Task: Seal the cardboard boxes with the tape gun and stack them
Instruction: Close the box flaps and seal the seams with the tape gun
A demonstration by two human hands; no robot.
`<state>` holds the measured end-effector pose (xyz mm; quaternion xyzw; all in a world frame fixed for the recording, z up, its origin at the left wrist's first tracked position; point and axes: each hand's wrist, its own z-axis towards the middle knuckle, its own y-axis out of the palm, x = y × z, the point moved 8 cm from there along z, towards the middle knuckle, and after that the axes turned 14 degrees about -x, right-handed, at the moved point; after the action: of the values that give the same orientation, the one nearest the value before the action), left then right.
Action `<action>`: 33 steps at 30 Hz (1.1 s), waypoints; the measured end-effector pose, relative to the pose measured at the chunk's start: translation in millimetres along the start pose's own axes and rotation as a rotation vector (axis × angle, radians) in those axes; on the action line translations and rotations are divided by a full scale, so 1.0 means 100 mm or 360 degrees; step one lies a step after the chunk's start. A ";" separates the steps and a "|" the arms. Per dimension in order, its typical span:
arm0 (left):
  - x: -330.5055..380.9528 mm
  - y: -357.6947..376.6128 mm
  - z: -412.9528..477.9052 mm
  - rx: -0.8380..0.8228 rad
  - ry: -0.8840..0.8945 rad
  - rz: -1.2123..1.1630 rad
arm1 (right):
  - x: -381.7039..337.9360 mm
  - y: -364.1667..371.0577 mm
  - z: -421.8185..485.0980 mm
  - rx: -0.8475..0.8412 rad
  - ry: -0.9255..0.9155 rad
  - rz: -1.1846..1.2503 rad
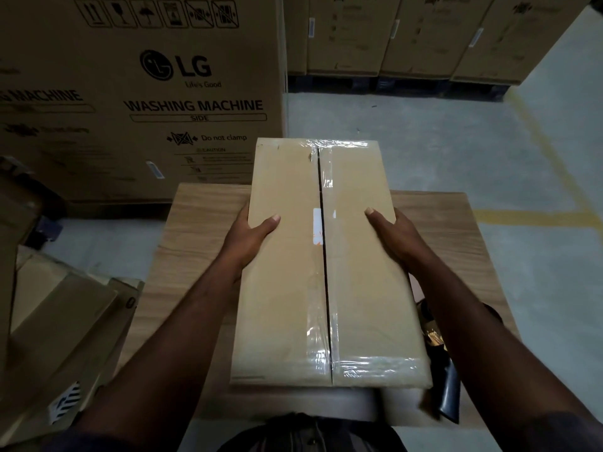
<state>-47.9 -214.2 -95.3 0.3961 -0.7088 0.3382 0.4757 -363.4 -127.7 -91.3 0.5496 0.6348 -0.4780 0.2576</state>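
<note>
A long tan cardboard box [287, 272] is held over the wooden table [202, 216], its top flaps meeting along a centre seam with clear tape over both ends. My left hand [251, 236] grips its left side, thumb on top. My right hand [396, 233] grips its right side, thumb on top as well. The tape gun [448, 396], dark handled, lies on the table under my right forearm and is partly hidden by the box.
A big washing-machine carton [140, 93] stands behind the table on the left. More cartons on pallets [408, 34] line the back. Flattened and loose cardboard boxes [58, 324] lie left of the table. Grey floor with yellow lines [535, 216] lies to the right.
</note>
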 end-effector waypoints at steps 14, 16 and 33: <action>0.20 -0.01 -0.32 -0.0055 0.0025 -0.0120 | -0.15 0.07 -0.22 -0.0164 -0.0050 0.0281; 0.28 -0.04 -0.44 -0.0045 0.0045 -0.0131 | -0.25 0.08 -0.30 -0.0175 -0.0079 0.0282; 0.53 0.19 -1.93 -0.0110 0.0248 -0.0235 | -0.27 0.15 -1.66 -0.0109 -0.0128 0.0257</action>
<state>1.7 -52.7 14.2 0.4031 -0.6498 0.3074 0.5663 -309.2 6.7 -5.6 0.5703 0.5936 -0.4553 0.3394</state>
